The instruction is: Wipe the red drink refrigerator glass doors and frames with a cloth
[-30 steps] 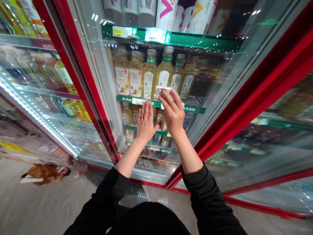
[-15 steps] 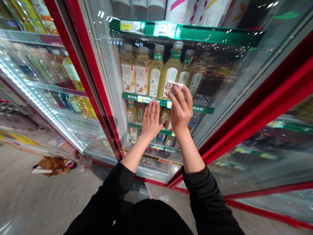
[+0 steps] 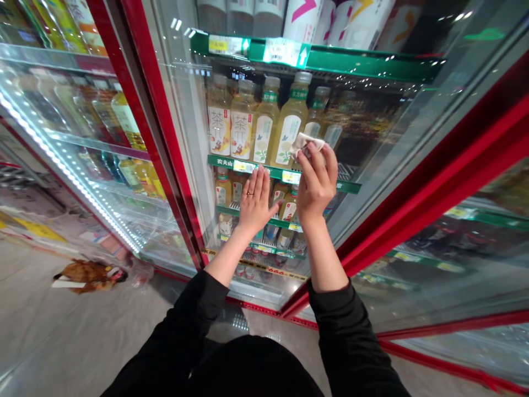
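Right hand (image 3: 317, 184) grips a cloth (image 3: 305, 142) in its fingertips, held up at the glass (image 3: 382, 118) of a red-framed cooler door, in front of a bottle (image 3: 289, 129) with a green neck band. Left hand (image 3: 255, 201) is spread flat, empty, lower and to the left, a ring (image 3: 249, 193) on one finger; its fingertips overlap a green shelf strip (image 3: 349, 186). Hands are near each other but apart. Whether the left palm bears fully on the glass cannot be determined from this angle.

hands (image 3: 256, 203): 2 | cloth (image 3: 301, 142): 1 | ring (image 3: 249, 194): 1 | black sleeves (image 3: 196, 306): 2
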`<act>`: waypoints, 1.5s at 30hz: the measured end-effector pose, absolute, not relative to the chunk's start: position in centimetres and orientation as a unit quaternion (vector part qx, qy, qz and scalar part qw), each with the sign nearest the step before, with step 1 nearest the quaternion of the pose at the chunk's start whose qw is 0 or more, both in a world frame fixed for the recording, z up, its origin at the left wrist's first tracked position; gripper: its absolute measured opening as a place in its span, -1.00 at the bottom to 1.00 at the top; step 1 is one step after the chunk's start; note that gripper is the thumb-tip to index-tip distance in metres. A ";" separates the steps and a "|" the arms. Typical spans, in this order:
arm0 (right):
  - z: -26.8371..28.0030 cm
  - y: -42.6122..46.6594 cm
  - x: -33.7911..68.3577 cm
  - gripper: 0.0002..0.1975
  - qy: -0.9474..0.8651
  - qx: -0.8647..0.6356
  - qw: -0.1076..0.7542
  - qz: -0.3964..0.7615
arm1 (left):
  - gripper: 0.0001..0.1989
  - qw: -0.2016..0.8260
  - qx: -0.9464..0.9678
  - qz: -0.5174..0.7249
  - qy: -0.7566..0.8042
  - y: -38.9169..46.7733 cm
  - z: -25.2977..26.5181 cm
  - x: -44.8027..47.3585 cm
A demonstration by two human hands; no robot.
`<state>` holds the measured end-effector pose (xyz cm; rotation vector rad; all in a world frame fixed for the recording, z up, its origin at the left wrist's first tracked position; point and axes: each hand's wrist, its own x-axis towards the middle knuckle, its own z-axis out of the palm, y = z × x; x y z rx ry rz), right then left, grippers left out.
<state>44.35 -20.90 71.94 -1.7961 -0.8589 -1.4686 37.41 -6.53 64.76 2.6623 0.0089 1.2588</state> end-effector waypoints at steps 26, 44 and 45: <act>70.0 -26.7 43.7 -0.53 -0.384 -0.672 0.253 -0.580 | 0.09 0.076 0.865 0.495 -0.018 -5.9 63.4 38.2; 72.4 -28.2 44.3 -0.57 -0.311 -0.670 0.289 -0.610 | 0.06 0.058 0.873 0.476 -0.088 -10.0 64.8 36.4; 73.1 -27.7 44.5 -0.57 -0.300 -0.665 0.301 -0.615 | 0.06 0.056 0.876 0.469 -0.098 -10.6 65.0 36.5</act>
